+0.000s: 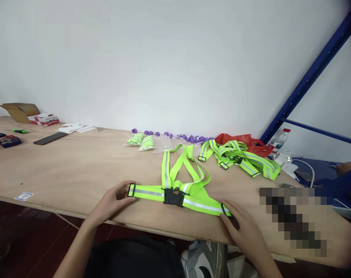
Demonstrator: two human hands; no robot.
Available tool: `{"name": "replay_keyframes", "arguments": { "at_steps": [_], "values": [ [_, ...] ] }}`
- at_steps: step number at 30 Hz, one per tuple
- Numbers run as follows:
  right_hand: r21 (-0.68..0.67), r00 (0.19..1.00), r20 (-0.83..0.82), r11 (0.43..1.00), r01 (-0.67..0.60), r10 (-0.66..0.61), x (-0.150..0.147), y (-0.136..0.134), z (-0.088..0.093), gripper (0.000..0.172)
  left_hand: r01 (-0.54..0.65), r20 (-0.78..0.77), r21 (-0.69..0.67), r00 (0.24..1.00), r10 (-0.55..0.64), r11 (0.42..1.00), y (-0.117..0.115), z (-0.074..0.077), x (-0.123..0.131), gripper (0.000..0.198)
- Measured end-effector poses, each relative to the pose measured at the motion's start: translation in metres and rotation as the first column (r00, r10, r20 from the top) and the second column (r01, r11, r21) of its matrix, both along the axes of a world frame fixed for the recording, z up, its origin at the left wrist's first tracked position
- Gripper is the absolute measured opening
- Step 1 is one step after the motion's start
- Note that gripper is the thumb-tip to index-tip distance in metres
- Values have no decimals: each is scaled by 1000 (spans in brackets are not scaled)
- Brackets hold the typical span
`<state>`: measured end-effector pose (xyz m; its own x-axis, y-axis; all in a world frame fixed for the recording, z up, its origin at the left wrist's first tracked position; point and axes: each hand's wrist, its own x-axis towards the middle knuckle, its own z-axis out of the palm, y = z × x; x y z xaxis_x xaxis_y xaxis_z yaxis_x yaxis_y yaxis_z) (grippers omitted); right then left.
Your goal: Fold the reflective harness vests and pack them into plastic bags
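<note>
A neon-yellow reflective vest (pixel 202 204) made of elastic straps with silver stripes lies on the table in front of me. Its waist belt is stretched out sideways, and the black buckle (pixel 174 197) at its middle is fastened. My left hand (pixel 114 199) pinches the belt's left end at a black slider. At the right end, beside another slider, my right hand (pixel 243 224) has thumb and fingers closed around the strap. The shoulder straps lie loosely crossed behind the buckle, toward the wall.
More reflective straps (pixel 236 156) lie heaped at the back right by a red plastic bag (pixel 250 143) and a bottle (pixel 279 139). Purple rolls (pixel 192 138) and bagged vests (pixel 147 143) line the wall. A cardboard box (pixel 20 112) stands far left; a blue metal frame (pixel 311 73) rises right.
</note>
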<state>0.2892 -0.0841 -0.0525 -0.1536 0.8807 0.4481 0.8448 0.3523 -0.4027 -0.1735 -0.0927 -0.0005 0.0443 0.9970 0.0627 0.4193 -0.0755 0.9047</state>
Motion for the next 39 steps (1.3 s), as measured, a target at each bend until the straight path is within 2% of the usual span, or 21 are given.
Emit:
{"name": "replay_keyframes", "arguments": {
  "at_steps": [4,10,15,20,25,30,34,39],
  "values": [
    [-38,998,-47,998,-45,43,-1,-3,5,41,-35,-14,6,999,35,999,0,3,1,55],
    [-47,991,-132,998,-45,38,-3,0,6,33,-60,-69,45,996,63,997,0,4,4,54],
    [-55,985,-134,991,-120,112,10,-1,9,35,9,-145,79,989,3,997,-2,2,-1,50],
    [-60,979,-138,985,-160,150,42,-16,15,38,174,-287,132,949,-130,976,-9,-1,-5,45],
    [-90,975,-176,984,-157,139,63,-29,20,45,237,-288,143,939,-189,961,-13,-2,-2,43],
    [-139,964,-232,976,-167,132,57,-24,34,50,183,-226,113,962,-154,977,-10,-2,-1,48],
    [-218,930,-336,948,-234,152,44,-16,43,50,102,-160,117,984,-82,988,-4,-3,-2,56],
    [-241,921,-368,944,-224,124,36,-8,39,47,44,-128,107,991,-31,993,-2,-5,-1,59]
  ]
}}
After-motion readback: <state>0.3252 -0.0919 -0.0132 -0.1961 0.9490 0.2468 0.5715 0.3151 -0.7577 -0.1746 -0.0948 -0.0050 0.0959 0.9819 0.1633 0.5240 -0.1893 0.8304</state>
